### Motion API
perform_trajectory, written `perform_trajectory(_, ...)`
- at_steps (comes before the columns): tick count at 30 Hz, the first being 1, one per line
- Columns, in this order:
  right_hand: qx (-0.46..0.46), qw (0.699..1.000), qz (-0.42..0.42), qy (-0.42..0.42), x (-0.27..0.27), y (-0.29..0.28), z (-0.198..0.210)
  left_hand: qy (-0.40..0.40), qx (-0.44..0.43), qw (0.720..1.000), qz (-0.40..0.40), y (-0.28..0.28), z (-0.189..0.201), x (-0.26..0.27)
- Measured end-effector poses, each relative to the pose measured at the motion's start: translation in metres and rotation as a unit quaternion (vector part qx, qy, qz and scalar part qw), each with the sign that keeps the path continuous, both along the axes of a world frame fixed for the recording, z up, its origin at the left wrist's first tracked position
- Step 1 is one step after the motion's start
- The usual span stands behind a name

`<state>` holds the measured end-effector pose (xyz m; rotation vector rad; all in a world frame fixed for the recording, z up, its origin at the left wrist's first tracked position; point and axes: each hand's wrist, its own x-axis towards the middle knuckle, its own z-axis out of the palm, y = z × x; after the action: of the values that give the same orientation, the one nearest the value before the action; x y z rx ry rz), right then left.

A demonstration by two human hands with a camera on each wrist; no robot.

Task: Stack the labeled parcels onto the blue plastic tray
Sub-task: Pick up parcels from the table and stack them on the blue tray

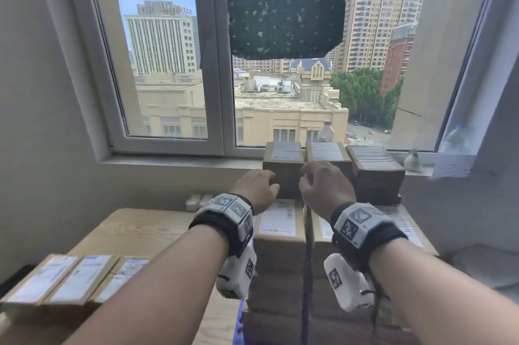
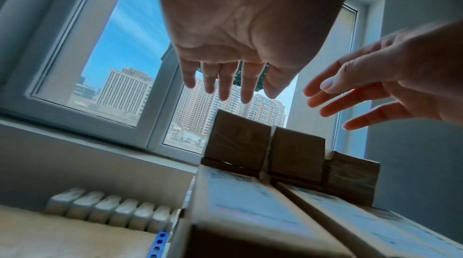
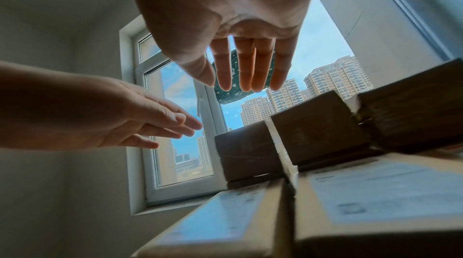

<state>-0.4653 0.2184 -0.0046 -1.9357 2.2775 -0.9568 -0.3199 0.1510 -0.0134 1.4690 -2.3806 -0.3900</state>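
Brown cardboard parcels with white labels stand in stacks on the blue plastic tray (image 2: 157, 242), of which only a perforated edge shows (image 1: 239, 316). The near stack is topped by two labeled parcels (image 1: 278, 221) (image 1: 320, 229) side by side. Behind them a taller row (image 1: 283, 159) reaches the windowsill. My left hand (image 1: 268, 186) (image 2: 225, 86) and right hand (image 1: 307, 176) (image 3: 248, 82) hover side by side above the near stack, just in front of the taller row. Both have straight fingers and hold nothing.
More labeled parcels (image 1: 70, 277) lie in a row on the wooden table (image 1: 140, 229) at the left. A white radiator (image 2: 112, 210) sits under the sill. A bottle (image 1: 325, 131) and a small vase (image 1: 412, 160) stand on the windowsill.
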Motion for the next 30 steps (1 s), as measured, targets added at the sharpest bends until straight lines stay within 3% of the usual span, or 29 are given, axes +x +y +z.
perform_trajectory(6,0.032,0.999,0.043,-0.004,0.085,-0.027,-0.021,0.009,0.000,0.999,0.040,-0.003,-0.027,0.092)
perform_trajectory(13,0.088,0.993,0.083,-0.010,0.226,-0.057,-0.074,-0.007,0.058,0.991,0.121,-0.013,-0.069,0.225)
perform_trajectory(20,0.116,0.987,0.108,-0.034,0.346,-0.081,-0.119,0.013,0.065,0.988,0.136,-0.031,-0.113,0.331)
perform_trajectory(30,0.185,0.973,0.123,-0.054,0.446,-0.095,-0.180,0.033,0.109,0.973,0.200,-0.039,-0.173,0.445)
